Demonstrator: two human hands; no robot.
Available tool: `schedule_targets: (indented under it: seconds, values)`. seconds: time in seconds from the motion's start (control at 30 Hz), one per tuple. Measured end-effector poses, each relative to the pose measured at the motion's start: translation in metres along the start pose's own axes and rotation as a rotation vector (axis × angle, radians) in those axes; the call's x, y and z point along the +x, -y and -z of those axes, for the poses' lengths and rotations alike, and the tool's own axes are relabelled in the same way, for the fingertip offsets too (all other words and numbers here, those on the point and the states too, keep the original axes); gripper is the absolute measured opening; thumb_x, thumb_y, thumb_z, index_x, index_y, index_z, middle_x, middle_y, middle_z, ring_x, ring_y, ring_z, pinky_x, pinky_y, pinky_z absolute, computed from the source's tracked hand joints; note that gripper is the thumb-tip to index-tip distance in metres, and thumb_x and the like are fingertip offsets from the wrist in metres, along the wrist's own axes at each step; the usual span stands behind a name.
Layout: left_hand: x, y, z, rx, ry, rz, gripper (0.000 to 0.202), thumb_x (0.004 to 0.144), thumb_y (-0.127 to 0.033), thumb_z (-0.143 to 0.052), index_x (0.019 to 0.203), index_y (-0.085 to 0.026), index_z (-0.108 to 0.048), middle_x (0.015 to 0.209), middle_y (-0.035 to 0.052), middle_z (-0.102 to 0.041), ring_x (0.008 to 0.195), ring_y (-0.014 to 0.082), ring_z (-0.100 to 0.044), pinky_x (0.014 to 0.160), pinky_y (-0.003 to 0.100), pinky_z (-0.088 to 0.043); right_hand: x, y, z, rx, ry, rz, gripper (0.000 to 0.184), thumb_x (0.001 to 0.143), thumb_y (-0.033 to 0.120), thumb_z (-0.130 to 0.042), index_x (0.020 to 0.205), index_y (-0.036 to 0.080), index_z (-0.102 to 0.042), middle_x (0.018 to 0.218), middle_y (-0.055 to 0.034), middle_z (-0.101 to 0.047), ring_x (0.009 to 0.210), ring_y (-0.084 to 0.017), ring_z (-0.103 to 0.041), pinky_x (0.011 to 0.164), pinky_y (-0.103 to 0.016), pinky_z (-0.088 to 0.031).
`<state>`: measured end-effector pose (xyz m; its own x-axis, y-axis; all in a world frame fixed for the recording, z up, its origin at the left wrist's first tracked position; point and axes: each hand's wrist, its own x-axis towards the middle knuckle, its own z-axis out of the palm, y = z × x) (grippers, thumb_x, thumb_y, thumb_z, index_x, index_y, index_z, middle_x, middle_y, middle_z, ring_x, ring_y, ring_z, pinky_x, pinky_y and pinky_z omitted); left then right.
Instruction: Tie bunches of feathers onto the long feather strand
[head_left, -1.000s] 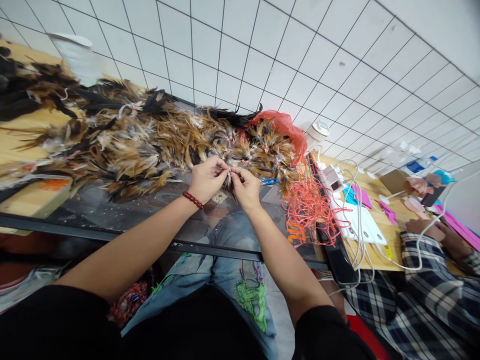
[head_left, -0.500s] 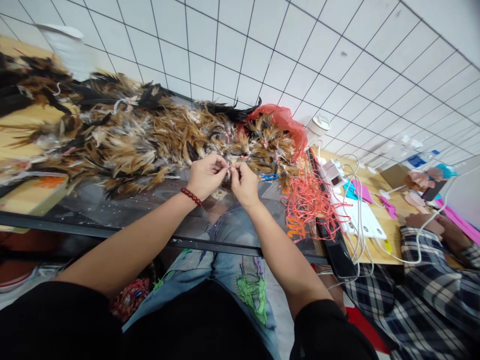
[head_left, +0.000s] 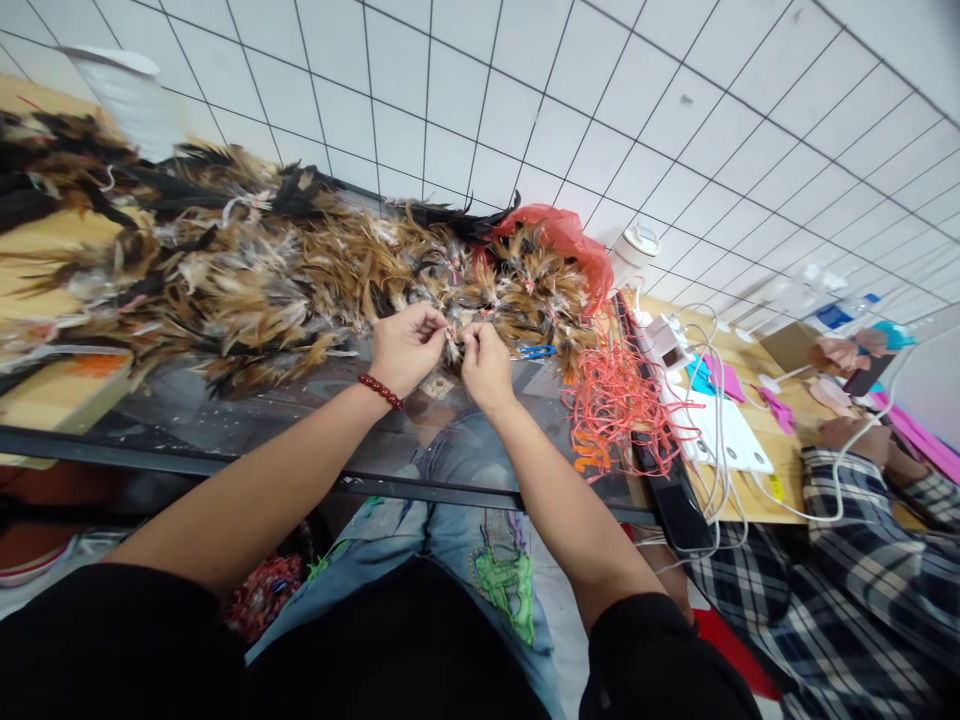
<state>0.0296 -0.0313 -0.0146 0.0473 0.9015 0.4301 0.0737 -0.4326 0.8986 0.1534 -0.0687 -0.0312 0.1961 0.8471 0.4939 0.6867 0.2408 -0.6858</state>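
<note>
My left hand, with a red bead bracelet at its wrist, is closed in a pinch above the desk. Just to its right, my right hand is pinched too, a small gap between the fingertips. A thin reddish string, mostly hidden by the fingers, seems to run between them. Below the gap sits a small tuft of feathers, partly covered by the hands. Behind lie many brown and black feather bundles, some tied with pink or white string. Blue-handled scissors or clippers lie right of my right hand.
A tangle of red string lies to the right, beside a black phone and white cables. Farther right is a co-worker's plaid sleeve. A red plastic bag and a lidded cup stand near the tiled wall.
My hands have drawn slightly apart, the left one shifting a little to the left. Both remain pinched. The feathers and other things have not visibly moved.
</note>
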Motion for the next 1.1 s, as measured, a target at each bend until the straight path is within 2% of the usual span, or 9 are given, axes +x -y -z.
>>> schedule_targets:
  seconds: [0.17, 0.27, 0.43, 0.53, 0.63, 0.73, 0.83, 0.97, 1.1]
  values:
    - [-0.002, -0.002, 0.0, -0.01, 0.016, -0.038, 0.008, 0.066, -0.013, -0.064, 0.073, -0.016, -0.063, 0.068, 0.0003, -0.065, 0.065, 0.0123, -0.062, 0.064, 0.022, -0.05, 0.0, 0.0, -0.004, 0.248, 0.016, -0.07, 0.017, 0.089, 0.035, -0.048, 0.086, 0.021, -0.057, 0.08, 0.0002, -0.062, 0.075, -0.015, -0.055, 0.075, -0.027, -0.044]
    - [-0.002, -0.003, 0.001, -0.096, 0.045, 0.001, 0.015, 0.064, -0.015, -0.067, 0.079, -0.016, -0.063, 0.072, 0.0011, -0.066, 0.068, 0.012, -0.063, 0.067, 0.023, -0.05, 0.001, -0.003, -0.007, 0.339, 0.031, -0.097, 0.02, 0.087, 0.037, -0.05, 0.082, 0.02, -0.058, 0.074, 0.0014, -0.059, 0.069, -0.013, -0.053, 0.071, -0.025, -0.044]
    - [0.003, -0.004, 0.002, -0.346, 0.126, 0.274, 0.037, 0.054, -0.022, -0.079, 0.088, -0.014, -0.067, 0.083, 0.0034, -0.069, 0.063, 0.0104, -0.061, 0.065, 0.025, -0.051, 0.001, 0.002, -0.003, 0.232, -0.089, 0.018, 0.016, 0.089, 0.03, -0.046, 0.082, 0.019, -0.056, 0.079, -0.0012, -0.059, 0.076, -0.014, -0.054, 0.075, -0.026, -0.044]
    - [0.004, -0.006, 0.004, -0.457, 0.242, 0.475, 0.033, 0.05, -0.029, -0.083, 0.074, -0.011, -0.07, 0.07, 0.0047, -0.068, 0.06, 0.0114, -0.059, 0.063, 0.026, -0.05, 0.0, 0.008, 0.003, 0.16, -0.14, 0.117, 0.014, 0.09, 0.026, -0.045, 0.085, 0.018, -0.056, 0.082, -0.0034, -0.058, 0.079, -0.015, -0.054, 0.078, -0.028, -0.044]
    - [0.003, -0.01, 0.005, -0.509, 0.289, 0.56, 0.029, 0.047, -0.031, -0.085, 0.063, -0.012, -0.07, 0.062, 0.0046, -0.066, 0.059, 0.0122, -0.058, 0.062, 0.026, -0.05, 0.0, 0.009, 0.006, 0.125, -0.129, 0.168, 0.014, 0.09, 0.024, -0.044, 0.088, 0.018, -0.056, 0.085, -0.0045, -0.058, 0.083, -0.016, -0.055, 0.08, -0.029, -0.044]
    - [0.003, -0.011, 0.006, -0.49, 0.289, 0.559, 0.025, 0.049, -0.029, -0.083, 0.063, -0.012, -0.071, 0.059, 0.0027, -0.063, 0.055, 0.0098, -0.054, 0.055, 0.022, -0.045, 0.0, 0.007, 0.007, 0.104, -0.091, 0.17, 0.013, 0.089, 0.024, -0.045, 0.089, 0.019, -0.057, 0.088, -0.0053, -0.059, 0.086, -0.017, -0.055, 0.082, -0.03, -0.044]
    - [0.005, -0.009, 0.005, -0.416, 0.207, 0.457, 0.019, 0.056, -0.029, -0.078, 0.065, -0.013, -0.072, 0.055, 0.0, -0.059, 0.051, 0.0076, -0.047, 0.05, 0.019, -0.038, 0.001, 0.005, 0.007, 0.156, -0.119, 0.075, 0.015, 0.089, 0.027, -0.046, 0.094, 0.018, -0.057, 0.092, -0.0054, -0.061, 0.086, -0.016, -0.055, 0.081, -0.029, -0.045]
    - [0.006, -0.006, 0.005, -0.355, 0.121, 0.379, 0.019, 0.057, -0.029, -0.077, 0.067, -0.014, -0.073, 0.055, -0.0007, -0.06, 0.051, 0.0078, -0.046, 0.05, 0.02, -0.036, 0.002, 0.006, 0.008, 0.296, -0.099, -0.042, 0.024, 0.086, 0.039, -0.054, 0.099, 0.019, -0.057, 0.086, -0.0018, -0.06, 0.071, -0.012, -0.054, 0.07, -0.025, -0.046]
    - [0.007, -0.009, 0.006, -0.449, 0.133, 0.424, 0.022, 0.05, -0.026, -0.081, 0.067, -0.014, -0.072, 0.064, 0.0021, -0.066, 0.059, 0.0102, -0.054, 0.058, 0.021, -0.042, 0.001, 0.011, 0.009, 0.336, -0.05, 0.031, 0.035, 0.077, 0.039, -0.067, 0.104, 0.019, -0.058, 0.087, -0.0009, -0.057, 0.062, -0.01, -0.049, 0.063, -0.024, -0.046]
